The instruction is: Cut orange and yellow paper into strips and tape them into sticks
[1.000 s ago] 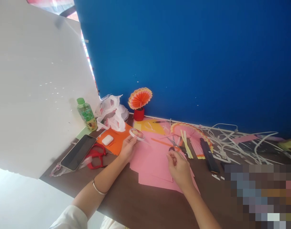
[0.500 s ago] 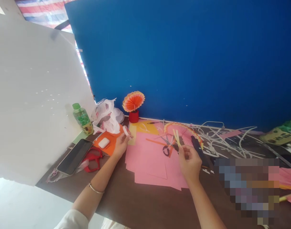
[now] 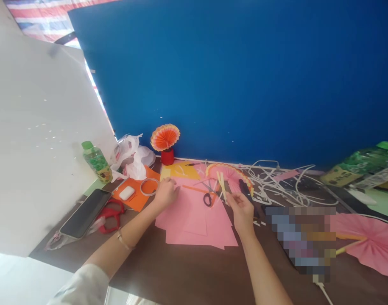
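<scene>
My right hand [image 3: 242,209] pinches a few pale yellow paper strips [image 3: 221,181] upright between thumb and fingers. My left hand [image 3: 167,193], its fingers loosely stretched out, lies over the left edge of the stacked pink paper sheets [image 3: 195,220]; no object shows in it. Just left of it a thin white tape roll [image 3: 141,185] rests on an orange sheet [image 3: 137,202]. Dark-handled scissors [image 3: 207,200] lie on the pink sheets between my hands. Behind the strips is a pleated pink fan with a yellow edge [image 3: 229,173].
At the back a pleated orange paper flower [image 3: 166,137] stands in a red pot [image 3: 167,157]. Left are a green-capped bottle [image 3: 97,163], a plastic bag [image 3: 136,161], a phone [image 3: 85,214] and red-handled scissors [image 3: 110,219]. Right are tangled white cables [image 3: 276,178] and a pink fan [image 3: 372,241].
My left hand has let go of the tape roll, which now lies on the orange sheet, and has moved onto the pink paper. My right hand still holds the strips. The view has turned right.
</scene>
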The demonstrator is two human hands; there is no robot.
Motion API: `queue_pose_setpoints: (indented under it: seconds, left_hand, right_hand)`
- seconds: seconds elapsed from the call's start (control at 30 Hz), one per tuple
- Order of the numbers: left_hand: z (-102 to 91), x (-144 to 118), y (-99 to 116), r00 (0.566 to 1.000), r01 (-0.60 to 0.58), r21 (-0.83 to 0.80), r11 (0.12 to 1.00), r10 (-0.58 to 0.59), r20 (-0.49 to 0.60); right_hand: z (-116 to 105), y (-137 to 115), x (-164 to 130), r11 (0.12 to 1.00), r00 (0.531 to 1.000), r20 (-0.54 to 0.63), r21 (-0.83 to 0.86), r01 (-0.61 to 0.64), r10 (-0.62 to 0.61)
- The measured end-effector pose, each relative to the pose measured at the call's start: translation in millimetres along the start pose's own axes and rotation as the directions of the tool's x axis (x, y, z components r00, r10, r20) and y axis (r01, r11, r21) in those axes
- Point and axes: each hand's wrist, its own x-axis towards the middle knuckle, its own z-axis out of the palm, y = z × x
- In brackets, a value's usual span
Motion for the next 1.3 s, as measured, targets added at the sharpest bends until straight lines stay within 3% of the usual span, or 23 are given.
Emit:
queue_pose_setpoints:
  seconds: [0.1, 0.2, 0.37, 0.57, 0.73, 0.9, 1.03, 1.3]
  left_hand:
    - [13.8, 24.5, 16.7, 0.993, 0.115, -0.007, 0.993, -0.115, 0.016]
    - [25.9, 36.7, 22.6, 0.988, 0.157, -0.038, 0.987, -0.156, 0.022]
    - [38.4, 30.1, 20.6, 0.998, 0.065, -0.100, 0.993, -0.067, -0.014]
    - [42.7, 26.6, 13.9, 0.996, 0.051, -0.122, 0.991, -0.059, -0.064]
    - [42.3, 28.7, 11.8, 0.998, 0.034, -0.136, 0.990, -0.041, -0.047]
    - [36.5, 22.2, 13.6, 0.993, 0.080, -0.116, 0.990, -0.089, -0.076]
    - [33.1, 22.8, 16.0, 0.991, 0.129, -0.149, 0.980, -0.133, -0.019]
    - [36.0, 28.4, 16.7, 0.998, 0.060, -0.178, 0.982, -0.065, -0.020]
  right_hand:
    - [-0.4, 0.1, -0.7, 1.000, 0.999, 0.036, 0.010, -0.009, 0.008]
    - [-0.6, -1.6, -1.6, 1.000, 0.997, 0.074, 0.016, -0.008, 0.007]
    - [2.7, -8.1, -5.0, 0.999, 0.993, 0.107, -0.035, -0.038, 0.042]
    - [5.9, -9.4, -7.7, 0.995, 0.992, 0.118, -0.091, -0.043, 0.054]
    - [9.3, -8.4, -8.7, 0.985, 0.987, 0.096, 0.107, -0.137, 0.127]
    - [11.9, -15.8, -9.9, 0.880, 0.961, 0.179, 0.394, -0.265, 0.209]
    - [10.3, -20.9, -9.0, 0.843, 0.945, 0.251, 0.443, -0.304, 0.209]
    - [-5.1, -22.4, -4.2, 0.838, 0.909, 0.371, 0.420, -0.349, 0.192]
